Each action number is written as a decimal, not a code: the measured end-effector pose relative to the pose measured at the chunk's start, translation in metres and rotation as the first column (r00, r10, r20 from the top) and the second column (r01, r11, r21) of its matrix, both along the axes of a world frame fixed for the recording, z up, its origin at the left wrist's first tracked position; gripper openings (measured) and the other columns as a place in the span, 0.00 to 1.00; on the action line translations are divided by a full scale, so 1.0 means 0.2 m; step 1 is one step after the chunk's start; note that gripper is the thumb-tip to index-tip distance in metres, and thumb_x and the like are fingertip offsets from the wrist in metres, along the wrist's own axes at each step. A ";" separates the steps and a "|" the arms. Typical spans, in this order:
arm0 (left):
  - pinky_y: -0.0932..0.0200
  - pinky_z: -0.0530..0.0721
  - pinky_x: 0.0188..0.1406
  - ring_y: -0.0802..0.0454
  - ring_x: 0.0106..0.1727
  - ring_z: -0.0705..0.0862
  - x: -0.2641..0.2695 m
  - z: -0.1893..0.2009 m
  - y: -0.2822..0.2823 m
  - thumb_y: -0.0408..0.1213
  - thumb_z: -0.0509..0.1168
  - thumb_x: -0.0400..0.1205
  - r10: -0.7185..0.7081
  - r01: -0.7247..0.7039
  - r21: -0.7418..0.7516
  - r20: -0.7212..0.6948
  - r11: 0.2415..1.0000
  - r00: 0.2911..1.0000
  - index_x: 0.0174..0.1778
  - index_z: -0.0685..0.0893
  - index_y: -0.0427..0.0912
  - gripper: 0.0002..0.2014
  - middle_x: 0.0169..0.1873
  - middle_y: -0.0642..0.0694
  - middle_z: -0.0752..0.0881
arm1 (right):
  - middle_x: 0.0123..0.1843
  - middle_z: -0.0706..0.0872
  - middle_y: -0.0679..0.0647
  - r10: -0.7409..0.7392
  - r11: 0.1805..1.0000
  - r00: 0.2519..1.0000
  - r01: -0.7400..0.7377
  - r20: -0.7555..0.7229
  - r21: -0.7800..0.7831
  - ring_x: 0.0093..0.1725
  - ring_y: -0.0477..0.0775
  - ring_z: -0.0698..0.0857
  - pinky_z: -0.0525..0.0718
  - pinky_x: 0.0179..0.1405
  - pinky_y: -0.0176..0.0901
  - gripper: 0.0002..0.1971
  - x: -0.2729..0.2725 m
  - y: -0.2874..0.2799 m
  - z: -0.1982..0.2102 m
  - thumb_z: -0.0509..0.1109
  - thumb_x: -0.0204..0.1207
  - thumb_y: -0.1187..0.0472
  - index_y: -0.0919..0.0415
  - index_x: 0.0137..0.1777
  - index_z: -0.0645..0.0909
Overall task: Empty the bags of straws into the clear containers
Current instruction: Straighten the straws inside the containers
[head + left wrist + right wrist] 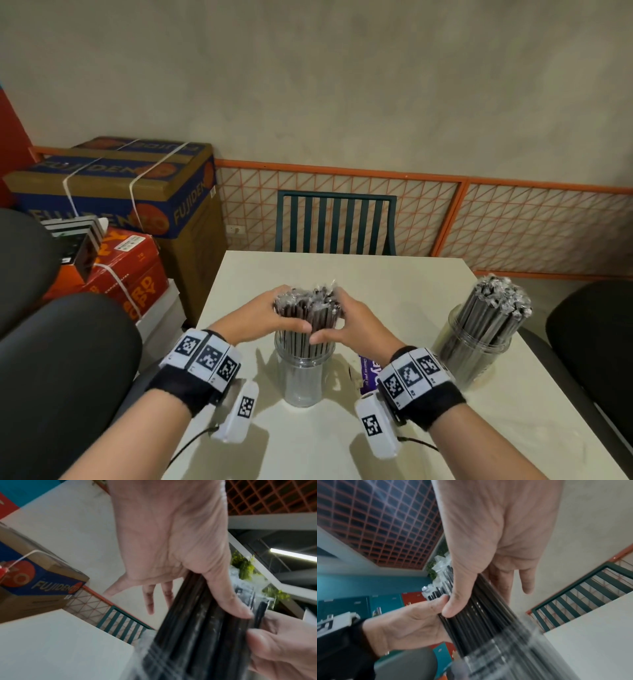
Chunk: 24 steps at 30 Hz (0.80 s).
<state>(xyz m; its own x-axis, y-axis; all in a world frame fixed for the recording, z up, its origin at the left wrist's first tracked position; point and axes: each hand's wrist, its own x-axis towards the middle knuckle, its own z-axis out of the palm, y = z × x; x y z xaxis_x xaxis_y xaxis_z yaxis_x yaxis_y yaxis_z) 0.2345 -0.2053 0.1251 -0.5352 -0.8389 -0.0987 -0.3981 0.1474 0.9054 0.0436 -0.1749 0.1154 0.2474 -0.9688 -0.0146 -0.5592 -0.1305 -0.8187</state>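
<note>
A clear container (303,380) stands at the middle of the white table (342,274), with a bundle of black wrapped straws (308,311) upright in it. My left hand (263,313) grips the bundle from the left and my right hand (349,325) from the right, thumbs meeting in front. In the left wrist view my left thumb (228,601) lies across the straws (197,628). The right wrist view has my right thumb (458,599) on the straws (488,622). A second container (476,349) at the right is full of straws (496,308).
A purple packet (368,373) lies on the table, partly hidden by my right wrist. A green slatted chair (335,222) stands beyond the far edge. Stacked cardboard boxes (120,192) sit at the left, and dark padded seats flank both sides.
</note>
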 end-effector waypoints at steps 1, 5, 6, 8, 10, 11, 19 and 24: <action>0.59 0.82 0.64 0.61 0.58 0.83 0.01 -0.01 -0.01 0.41 0.79 0.66 -0.011 0.009 0.032 0.036 0.999 0.999 0.60 0.77 0.54 0.27 0.56 0.54 0.85 | 0.69 0.81 0.52 0.020 0.999 0.999 -0.020 -0.026 0.031 0.69 0.51 0.79 0.78 0.70 0.51 0.40 0.00 0.00 -0.01 0.83 0.61 0.56 0.54 0.72 0.68; 0.51 0.78 0.70 0.59 0.63 0.83 -0.01 -0.08 0.06 0.49 0.80 0.60 -0.003 0.004 0.090 -0.007 0.996 1.000 0.68 0.75 0.56 0.38 0.62 0.54 0.85 | 0.71 0.78 0.48 0.025 0.999 0.999 -0.023 -0.042 0.038 0.71 0.47 0.76 0.74 0.75 0.50 0.37 0.02 0.02 -0.06 0.79 0.67 0.57 0.55 0.76 0.67; 0.50 0.78 0.69 0.60 0.62 0.83 -0.03 -0.10 0.08 0.50 0.79 0.60 0.026 -0.024 0.089 -0.030 0.996 0.999 0.67 0.76 0.57 0.37 0.61 0.55 0.86 | 0.71 0.76 0.44 0.015 1.000 0.999 -0.014 -0.047 0.026 0.70 0.43 0.74 0.71 0.76 0.47 0.36 0.02 0.03 -0.06 0.77 0.70 0.58 0.56 0.77 0.65; 0.45 0.77 0.70 0.59 0.62 0.83 -0.05 -0.13 0.10 0.58 0.78 0.59 0.123 -0.121 0.048 -0.042 0.991 0.992 0.66 0.77 0.58 0.38 0.59 0.56 0.86 | 0.69 0.73 0.41 -0.005 1.000 0.998 0.005 -0.056 -0.005 0.69 0.40 0.72 0.68 0.77 0.43 0.33 0.04 0.03 -0.07 0.73 0.74 0.60 0.57 0.78 0.65; 0.41 0.74 0.72 0.57 0.62 0.83 -0.06 -0.14 0.10 0.63 0.76 0.58 0.204 -0.204 -0.004 -0.039 0.979 0.978 0.64 0.79 0.59 0.37 0.57 0.56 0.88 | 0.71 0.79 0.48 -0.010 0.999 1.000 0.010 -0.011 -0.050 0.69 0.45 0.77 0.76 0.72 0.45 0.29 0.04 0.03 -0.06 0.72 0.74 0.57 0.55 0.75 0.69; 0.41 0.75 0.70 0.56 0.61 0.83 -0.06 -0.12 0.10 0.61 0.76 0.59 0.226 -0.227 -0.013 -0.050 0.974 0.973 0.64 0.80 0.58 0.36 0.56 0.55 0.88 | 0.69 0.81 0.49 -0.007 0.997 1.000 0.008 0.013 -0.072 0.67 0.46 0.79 0.78 0.68 0.41 0.28 0.04 0.02 -0.04 0.72 0.74 0.56 0.55 0.73 0.71; 0.55 0.82 0.63 0.61 0.59 0.84 -0.04 -0.06 0.09 0.53 0.78 0.63 0.127 -0.127 -0.010 -0.027 0.992 0.992 0.63 0.79 0.55 0.32 0.57 0.54 0.87 | 0.72 0.75 0.54 0.072 0.996 0.974 -0.081 -0.213 -0.036 0.71 0.53 0.75 0.75 0.70 0.43 0.31 0.00 -0.02 0.01 0.73 0.73 0.51 0.58 0.74 0.69; 0.55 0.77 0.70 0.65 0.64 0.78 -0.05 -0.14 0.13 0.56 0.78 0.61 0.140 -0.138 0.022 -0.090 0.990 0.986 0.67 0.71 0.63 0.39 0.66 0.59 0.79 | 0.82 0.61 0.47 -0.013 0.998 0.997 0.018 -0.082 0.053 0.81 0.47 0.61 0.60 0.78 0.40 0.47 -0.02 0.03 -0.07 0.76 0.70 0.52 0.55 0.82 0.50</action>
